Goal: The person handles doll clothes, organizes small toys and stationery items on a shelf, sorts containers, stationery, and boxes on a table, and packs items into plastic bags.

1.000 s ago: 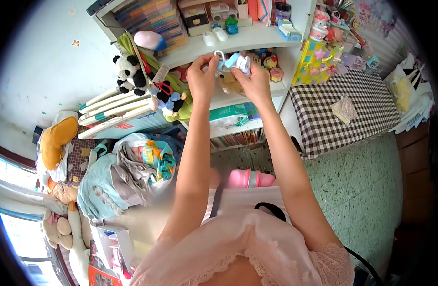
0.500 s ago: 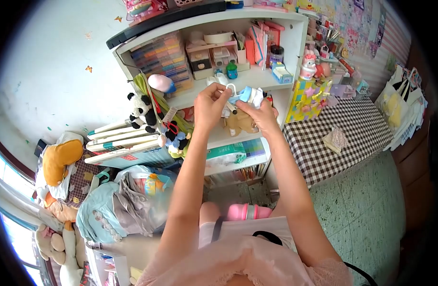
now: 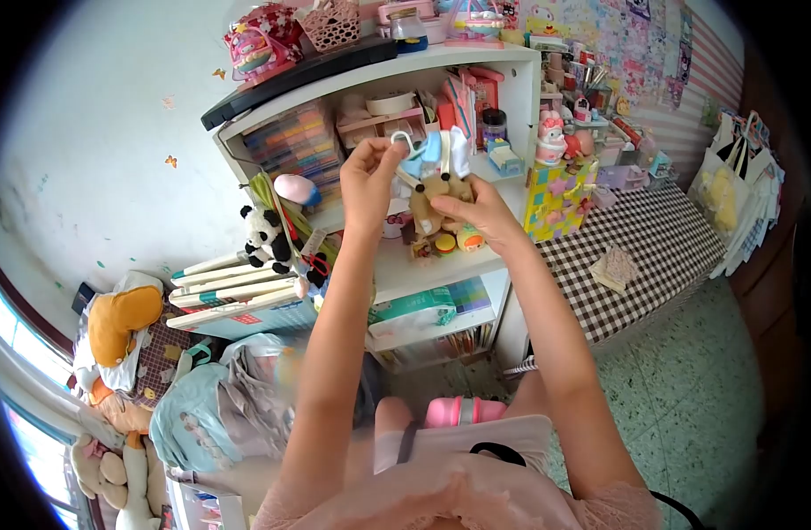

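My left hand is closed in a pinch on the white hook of what looks like a small hanger. Beside the hook is a little blue and white cloth piece, perhaps doll clothing. My right hand is closed on a small brown plush toy, its thumb lying across the toy's front. Toy and cloth overlap, so I cannot tell how they are joined. Both hands are raised before the white shelf unit.
A panda plush hangs left of my arms, near upright white boards. To the right stands a table with a checked cloth bearing a folded cloth. Small toy food lies on the shelf. A pink bottle is by my legs.
The view has tilted up a little. My right hand has shifted from the blue and white cloth down onto the brown plush toy; my left hand keeps its pinch on the white hook.
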Tool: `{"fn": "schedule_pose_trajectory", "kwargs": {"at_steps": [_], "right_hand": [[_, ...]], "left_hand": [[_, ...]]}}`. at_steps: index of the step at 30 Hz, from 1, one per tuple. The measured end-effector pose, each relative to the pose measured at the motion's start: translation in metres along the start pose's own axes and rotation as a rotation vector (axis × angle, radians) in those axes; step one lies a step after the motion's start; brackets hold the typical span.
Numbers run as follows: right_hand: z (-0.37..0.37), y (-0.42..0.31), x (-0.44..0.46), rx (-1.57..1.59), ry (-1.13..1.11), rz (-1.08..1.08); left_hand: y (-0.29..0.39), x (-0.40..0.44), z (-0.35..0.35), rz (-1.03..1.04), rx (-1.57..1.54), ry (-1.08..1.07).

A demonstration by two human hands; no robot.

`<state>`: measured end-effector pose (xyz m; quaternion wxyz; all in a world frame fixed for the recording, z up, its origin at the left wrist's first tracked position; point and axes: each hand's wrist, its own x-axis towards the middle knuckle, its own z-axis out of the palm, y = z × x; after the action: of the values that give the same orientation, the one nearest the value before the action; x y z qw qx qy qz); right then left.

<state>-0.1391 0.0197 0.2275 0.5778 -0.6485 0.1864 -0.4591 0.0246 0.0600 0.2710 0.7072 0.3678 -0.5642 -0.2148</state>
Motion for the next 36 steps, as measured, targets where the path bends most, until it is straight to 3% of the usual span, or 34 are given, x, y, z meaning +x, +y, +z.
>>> {"fn": "schedule_pose_trajectory", "kwargs": {"at_steps": [5,13,24,27,36], "right_hand": [[-0.002,-0.003,-0.009,0.046,-0.022,0.113],[-0.007,-0.003,-0.015,0.07,-0.034,0.096],[-0.016,0.014,-0.023,0.163,-0.071,0.077],[-0.006,0.007,-0.026,0.22,-0.07,0.009],[-0.011,0.017,-0.032,0.122,-0.081,0.147]], "left_hand": [[0.015,0.01,0.001,-0.01,-0.053,0.029],[0.017,0.017,0.006,-0.085,-0.21,0.02],[0.014,0.023,0.013,-0.037,-0.29,0.076],[0.012,0.022,0.017,-0.073,-0.3,0.074],[0.012,0.02,0.015,-0.26,-0.339,-0.004]]}}
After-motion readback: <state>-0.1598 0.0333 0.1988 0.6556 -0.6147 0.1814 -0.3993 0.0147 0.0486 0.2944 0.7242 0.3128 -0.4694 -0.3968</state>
